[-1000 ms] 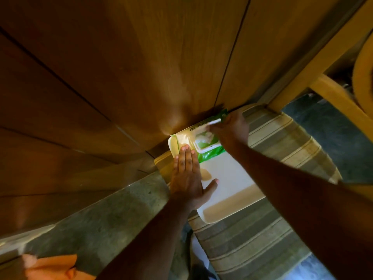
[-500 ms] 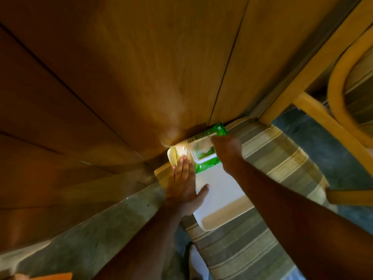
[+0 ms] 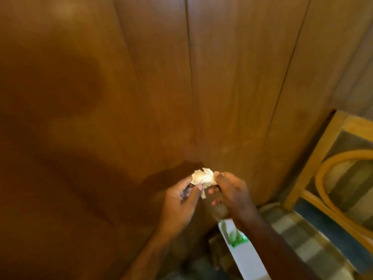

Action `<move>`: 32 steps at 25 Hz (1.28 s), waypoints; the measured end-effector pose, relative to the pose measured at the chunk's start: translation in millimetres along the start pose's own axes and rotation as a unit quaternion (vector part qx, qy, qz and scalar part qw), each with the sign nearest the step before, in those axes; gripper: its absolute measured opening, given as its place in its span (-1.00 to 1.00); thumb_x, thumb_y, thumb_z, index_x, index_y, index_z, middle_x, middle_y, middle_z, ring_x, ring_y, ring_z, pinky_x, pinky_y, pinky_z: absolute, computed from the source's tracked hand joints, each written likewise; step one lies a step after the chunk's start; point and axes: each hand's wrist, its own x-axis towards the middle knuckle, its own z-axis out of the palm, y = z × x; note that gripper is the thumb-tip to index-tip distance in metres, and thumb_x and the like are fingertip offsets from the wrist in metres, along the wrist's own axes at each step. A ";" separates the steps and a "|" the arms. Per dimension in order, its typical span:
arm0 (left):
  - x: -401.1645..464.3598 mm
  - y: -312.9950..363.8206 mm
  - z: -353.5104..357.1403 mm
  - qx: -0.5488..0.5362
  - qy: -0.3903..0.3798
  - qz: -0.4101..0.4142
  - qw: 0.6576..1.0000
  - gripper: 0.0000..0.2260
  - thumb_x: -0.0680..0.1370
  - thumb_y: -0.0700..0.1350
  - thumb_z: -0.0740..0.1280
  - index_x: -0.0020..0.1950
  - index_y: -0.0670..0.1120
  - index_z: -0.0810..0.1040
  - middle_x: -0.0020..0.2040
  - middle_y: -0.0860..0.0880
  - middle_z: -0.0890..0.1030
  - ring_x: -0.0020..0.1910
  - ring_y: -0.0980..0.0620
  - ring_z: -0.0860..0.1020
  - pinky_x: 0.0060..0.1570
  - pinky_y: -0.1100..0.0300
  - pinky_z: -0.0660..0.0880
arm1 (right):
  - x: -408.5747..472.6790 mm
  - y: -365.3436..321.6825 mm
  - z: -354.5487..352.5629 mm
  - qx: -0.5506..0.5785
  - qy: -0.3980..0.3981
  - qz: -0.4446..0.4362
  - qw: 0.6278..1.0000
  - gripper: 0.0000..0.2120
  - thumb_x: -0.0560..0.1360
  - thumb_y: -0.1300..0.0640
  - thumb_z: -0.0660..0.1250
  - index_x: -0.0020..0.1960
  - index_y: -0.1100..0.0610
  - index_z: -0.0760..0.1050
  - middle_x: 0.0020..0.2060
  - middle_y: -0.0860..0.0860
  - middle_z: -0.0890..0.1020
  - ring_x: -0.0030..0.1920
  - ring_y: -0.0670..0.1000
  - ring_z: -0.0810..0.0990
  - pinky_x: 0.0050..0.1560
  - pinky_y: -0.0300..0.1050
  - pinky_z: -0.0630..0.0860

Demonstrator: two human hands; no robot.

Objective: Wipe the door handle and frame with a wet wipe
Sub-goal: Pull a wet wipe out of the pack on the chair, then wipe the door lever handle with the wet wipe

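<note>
A crumpled white wet wipe (image 3: 203, 177) is pinched between my left hand (image 3: 181, 201) and my right hand (image 3: 232, 190), raised in front of the brown wooden door (image 3: 181, 87). Both hands grip the wipe at its edges. Below my right forearm, the green wipes pack (image 3: 237, 238) lies on a white tray (image 3: 248, 259), mostly hidden by the arm. No door handle is in view.
The tray rests on a striped cushion (image 3: 298, 243) of a chair at the lower right. A wooden chair frame with a curved arm (image 3: 327, 170) stands at the right edge. Grey floor (image 3: 199, 267) shows at the bottom.
Both hands have left the wipes pack and tray and risen up in front of the door, now holding a wipe between them. The view has tilted upward.
</note>
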 end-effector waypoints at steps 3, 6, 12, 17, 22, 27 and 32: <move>-22.1 79.0 -85.4 -0.007 0.081 0.028 0.996 -0.87 0.53 -0.15 0.44 -0.06 0.08 0.72 -0.12 0.14 0.76 -0.12 0.13 0.69 -0.21 0.27 0.60 | -37.8 -68.0 69.5 0.020 -0.017 -0.071 0.997 -0.70 0.60 0.04 0.25 -0.12 0.18 0.66 -0.20 0.19 0.72 -0.26 0.08 0.67 -0.28 0.02 0.56; -53.9 136.0 -161.8 -0.020 0.097 0.064 0.993 -0.89 0.53 -0.20 0.43 -0.15 -0.05 0.72 -0.23 -0.05 0.74 -0.27 0.07 0.66 -0.32 0.20 0.58 | -73.2 -126.5 128.8 0.150 0.014 -0.049 0.987 -0.68 0.59 -0.04 0.26 -0.08 0.15 0.68 -0.11 0.20 0.74 -0.11 0.19 0.73 -0.11 0.14 0.63; -111.8 195.8 -262.8 -0.300 0.138 0.068 0.941 -0.82 0.63 -0.23 0.20 -0.04 -0.18 0.60 -0.12 -0.15 0.74 -0.09 -0.10 0.70 -0.15 0.10 0.66 | -117.7 -197.0 198.5 0.269 -0.151 0.087 0.947 -0.16 0.25 -0.33 0.42 0.25 0.31 0.50 0.12 0.31 0.64 0.12 0.30 0.63 0.25 0.32 0.48; -137.3 216.6 -315.0 -0.394 0.181 0.004 0.901 -0.67 0.69 0.02 0.08 0.28 -0.12 0.51 0.06 -0.19 0.71 -0.01 -0.11 0.67 -0.17 0.04 0.54 | -157.2 -200.4 241.9 0.171 -0.455 0.146 0.861 -0.25 0.15 0.26 0.68 0.25 0.43 0.49 -0.01 0.35 0.65 -0.17 0.17 0.72 -0.14 0.00 0.67; -153.4 212.8 -375.8 -0.316 0.411 -0.058 0.853 -0.79 0.66 0.05 0.20 0.02 -0.04 0.54 -0.17 -0.04 0.71 -0.26 0.00 0.69 -0.45 0.19 0.49 | -165.9 -199.5 282.9 0.280 -0.420 0.141 0.852 -0.34 0.29 0.17 0.56 0.32 0.36 0.46 0.24 0.39 0.55 0.06 0.26 0.67 -0.17 0.07 0.71; -226.7 170.7 -452.1 -0.082 0.585 -0.059 0.804 -0.77 0.63 -0.03 0.26 -0.04 -0.18 0.58 -0.35 -0.08 0.60 -0.47 0.06 0.54 -0.45 0.16 0.45 | -170.5 -171.6 335.8 0.376 -0.441 0.192 0.792 -0.47 0.51 -0.09 0.28 0.34 0.24 0.48 0.25 0.28 0.58 0.19 0.25 0.61 0.14 0.12 0.57; -360.9 149.3 -528.5 0.388 0.606 -0.006 0.694 -0.75 0.65 0.06 0.17 -0.14 0.00 0.49 -0.30 -0.02 0.57 -0.34 -0.05 0.57 -0.36 0.15 0.40 | -214.9 -106.2 439.6 0.307 -0.449 0.228 0.808 -0.52 0.59 -0.09 0.11 0.25 0.28 0.49 0.06 0.25 0.66 0.03 0.18 0.68 0.05 0.10 0.62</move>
